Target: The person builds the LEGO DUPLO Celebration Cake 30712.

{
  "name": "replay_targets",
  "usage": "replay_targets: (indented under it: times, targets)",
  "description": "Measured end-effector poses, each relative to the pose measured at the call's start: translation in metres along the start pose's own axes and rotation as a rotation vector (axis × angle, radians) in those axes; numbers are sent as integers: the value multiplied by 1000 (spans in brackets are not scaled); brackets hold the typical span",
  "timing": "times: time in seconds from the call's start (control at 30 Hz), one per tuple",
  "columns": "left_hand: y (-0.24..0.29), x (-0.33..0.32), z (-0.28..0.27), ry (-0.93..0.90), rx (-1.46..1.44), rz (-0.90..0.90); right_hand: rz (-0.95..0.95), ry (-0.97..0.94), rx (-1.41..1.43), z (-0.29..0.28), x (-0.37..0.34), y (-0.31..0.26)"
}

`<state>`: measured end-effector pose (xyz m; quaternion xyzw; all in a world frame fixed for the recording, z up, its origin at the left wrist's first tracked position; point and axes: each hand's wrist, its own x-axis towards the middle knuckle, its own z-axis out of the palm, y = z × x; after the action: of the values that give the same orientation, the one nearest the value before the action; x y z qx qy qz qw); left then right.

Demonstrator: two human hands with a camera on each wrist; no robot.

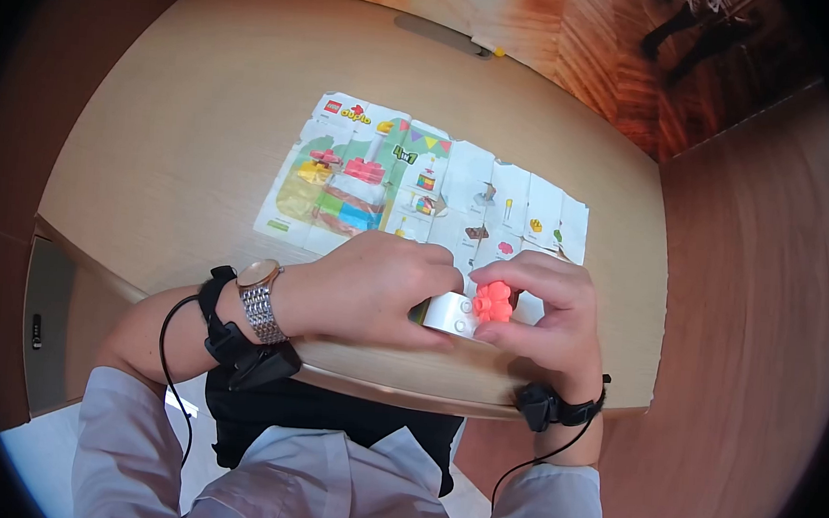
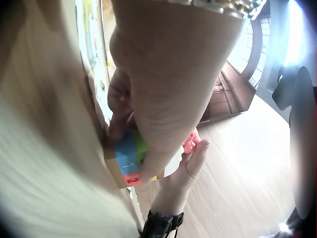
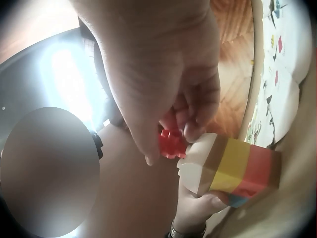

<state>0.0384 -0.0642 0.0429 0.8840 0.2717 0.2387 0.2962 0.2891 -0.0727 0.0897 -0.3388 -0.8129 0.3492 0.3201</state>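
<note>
Pinching one coral-red flower piece (image 1: 493,303), the right hand (image 1: 558,315) has its thumb on one side and its fingers on the other, so the piece lies between the fingertips. The left hand (image 1: 365,289) grips one block stack (image 3: 237,168), with the thumb and the curled fingers on different sides of it. The stack is tilted, and its white end block (image 1: 447,314) points to the right hand; the flower piece is just at the studs of this block, but I cannot tell if they are touching. In the left wrist view, one blue block (image 2: 127,159) with the number 1 and one red block (image 2: 132,179) with the number 2 are visible in the stack. Beyond the hands, one printed sheet (image 1: 472,168) lies on the counter (image 1: 176,121). One watch (image 1: 260,299) is on the left wrist.
</note>
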Motion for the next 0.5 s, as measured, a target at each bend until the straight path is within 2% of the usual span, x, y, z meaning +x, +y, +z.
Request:
replay_targets:
  times: [0.23,0.3,0.5]
  targets:
    - [0,1,-2,-45,26,-10,3,16,26,4,1,2]
    - [0,1,-2,-45,23,-2,-80,-36,29,3,0,7]
    - [1,2,-4,-20,79,-31,-98,-2,-31,5,-2,7]
